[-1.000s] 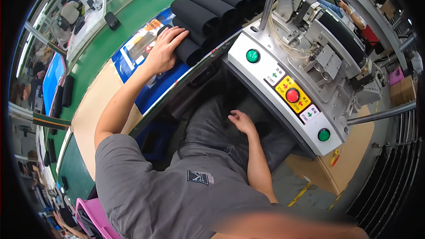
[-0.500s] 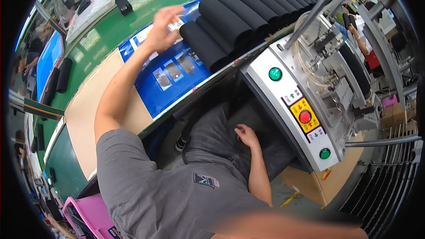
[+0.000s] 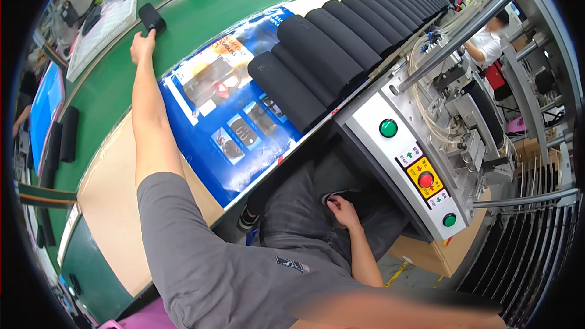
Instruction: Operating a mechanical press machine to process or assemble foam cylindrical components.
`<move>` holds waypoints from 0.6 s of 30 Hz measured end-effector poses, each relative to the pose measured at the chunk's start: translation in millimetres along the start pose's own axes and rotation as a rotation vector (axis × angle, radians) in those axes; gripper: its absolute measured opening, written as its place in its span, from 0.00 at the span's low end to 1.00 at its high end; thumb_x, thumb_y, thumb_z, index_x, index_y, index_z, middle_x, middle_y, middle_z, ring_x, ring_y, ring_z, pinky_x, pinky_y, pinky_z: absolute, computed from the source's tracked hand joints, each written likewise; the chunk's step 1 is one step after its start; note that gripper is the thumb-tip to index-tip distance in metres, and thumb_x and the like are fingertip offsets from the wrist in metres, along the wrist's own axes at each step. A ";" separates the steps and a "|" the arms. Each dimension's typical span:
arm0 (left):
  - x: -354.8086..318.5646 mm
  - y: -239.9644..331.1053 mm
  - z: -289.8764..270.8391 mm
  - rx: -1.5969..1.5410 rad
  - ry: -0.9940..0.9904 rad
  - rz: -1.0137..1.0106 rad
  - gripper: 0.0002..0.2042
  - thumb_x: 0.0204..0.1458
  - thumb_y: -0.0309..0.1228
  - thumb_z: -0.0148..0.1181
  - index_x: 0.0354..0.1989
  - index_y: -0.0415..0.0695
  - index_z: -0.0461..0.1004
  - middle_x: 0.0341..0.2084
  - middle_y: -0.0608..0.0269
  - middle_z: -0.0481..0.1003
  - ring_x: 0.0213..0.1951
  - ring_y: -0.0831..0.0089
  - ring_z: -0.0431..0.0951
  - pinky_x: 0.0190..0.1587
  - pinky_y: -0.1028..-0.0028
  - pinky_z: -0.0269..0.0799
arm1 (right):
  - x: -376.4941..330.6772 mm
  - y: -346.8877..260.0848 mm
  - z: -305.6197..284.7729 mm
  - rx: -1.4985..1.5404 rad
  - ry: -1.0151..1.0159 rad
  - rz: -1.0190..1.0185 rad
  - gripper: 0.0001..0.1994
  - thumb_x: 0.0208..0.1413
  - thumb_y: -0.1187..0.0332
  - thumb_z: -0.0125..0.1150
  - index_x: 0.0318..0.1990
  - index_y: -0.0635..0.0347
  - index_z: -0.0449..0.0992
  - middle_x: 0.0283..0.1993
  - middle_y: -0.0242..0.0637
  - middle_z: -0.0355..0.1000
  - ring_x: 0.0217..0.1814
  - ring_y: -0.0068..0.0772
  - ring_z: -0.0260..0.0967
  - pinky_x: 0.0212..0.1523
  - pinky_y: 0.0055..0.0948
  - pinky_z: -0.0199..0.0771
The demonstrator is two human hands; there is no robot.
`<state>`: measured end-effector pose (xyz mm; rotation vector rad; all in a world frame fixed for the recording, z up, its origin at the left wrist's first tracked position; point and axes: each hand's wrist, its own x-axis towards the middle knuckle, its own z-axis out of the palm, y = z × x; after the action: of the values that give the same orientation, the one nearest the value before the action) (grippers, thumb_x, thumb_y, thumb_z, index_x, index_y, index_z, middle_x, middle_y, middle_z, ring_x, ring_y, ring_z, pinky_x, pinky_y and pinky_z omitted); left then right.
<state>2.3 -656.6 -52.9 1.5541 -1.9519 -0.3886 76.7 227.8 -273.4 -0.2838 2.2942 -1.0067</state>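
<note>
Head view: the left hand [image 3: 142, 45] is stretched far out across the green belt [image 3: 201, 12], its fingertips touching a small black case [image 3: 152, 19] that lies flat on the belt. The grip is loose and flat, fingers extended onto the near edge of the case rather than closed around it; whether any finger curls under it cannot be told. The case sits beyond the far-left corner of the blue printed sheet [image 3: 237, 128], well apart from it, and just beside a white tray [image 3: 100, 30] farther left.

On the right half of the blue sheet lies a row of black padded rolls [image 3: 329, 55], side by side and touching, running off toward the far right. Past the sheet's right edge stands a grey control panel [image 3: 408, 164] with two green buttons and one red button, and a machine of tubes and metal rods behind it.

The right hand [image 3: 342, 210] rests on the person's lap below the sheet's near edge, against dark grey trousers, fingers lightly curled and holding nothing. A bare brown tabletop [image 3: 116, 219] lies left of the sheet.
</note>
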 end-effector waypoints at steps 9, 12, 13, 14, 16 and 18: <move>12.9 -22.3 -7.4 -0.364 0.050 -0.057 0.21 0.66 0.50 0.59 0.48 0.47 0.89 0.18 0.66 0.81 0.16 0.69 0.77 0.27 0.68 0.75 | 9.4 -19.7 13.1 0.096 0.026 -0.082 0.17 0.69 0.67 0.66 0.61 0.65 0.82 0.42 0.39 0.85 0.38 0.31 0.79 0.45 0.28 0.79; -10.3 -17.4 -23.0 -0.912 -0.084 -0.198 0.15 0.71 0.40 0.60 0.48 0.40 0.85 0.20 0.61 0.79 0.17 0.72 0.74 0.25 0.74 0.72 | 6.0 -23.3 11.9 0.122 0.048 -0.116 0.16 0.69 0.67 0.66 0.60 0.66 0.82 0.42 0.39 0.85 0.38 0.31 0.79 0.44 0.28 0.79; -20.5 -14.7 -30.6 -0.990 -0.117 -0.235 0.13 0.72 0.36 0.60 0.49 0.38 0.84 0.22 0.60 0.78 0.19 0.74 0.75 0.24 0.75 0.71 | 3.6 -24.6 10.1 0.150 0.054 -0.136 0.16 0.69 0.68 0.66 0.60 0.66 0.82 0.42 0.39 0.85 0.38 0.31 0.79 0.44 0.28 0.79; -31.4 -11.1 -38.8 -0.997 -0.125 -0.202 0.13 0.72 0.36 0.60 0.49 0.38 0.84 0.22 0.60 0.78 0.19 0.74 0.75 0.24 0.75 0.71 | 0.8 -26.9 7.5 0.179 0.060 -0.155 0.16 0.69 0.68 0.66 0.60 0.66 0.82 0.42 0.39 0.85 0.37 0.31 0.79 0.44 0.28 0.79; -56.7 0.0 -53.5 -1.326 -0.322 -0.105 0.13 0.73 0.36 0.60 0.52 0.38 0.82 0.29 0.60 0.78 0.26 0.74 0.77 0.24 0.74 0.71 | -6.3 -35.7 0.1 0.229 0.083 -0.140 0.16 0.68 0.69 0.67 0.60 0.65 0.82 0.42 0.39 0.85 0.37 0.31 0.79 0.43 0.28 0.79; -81.2 16.1 -76.3 -1.435 -0.490 0.006 0.11 0.73 0.34 0.60 0.50 0.39 0.81 0.34 0.60 0.77 0.31 0.73 0.79 0.25 0.73 0.70 | -16.1 -53.4 -11.7 0.249 0.137 -0.294 0.16 0.67 0.69 0.67 0.59 0.65 0.82 0.42 0.40 0.85 0.39 0.33 0.80 0.45 0.29 0.80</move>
<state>47.5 -564.2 -7.1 0.4811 -1.2639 -1.7779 79.8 204.7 -221.4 -0.4693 2.2573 -1.4869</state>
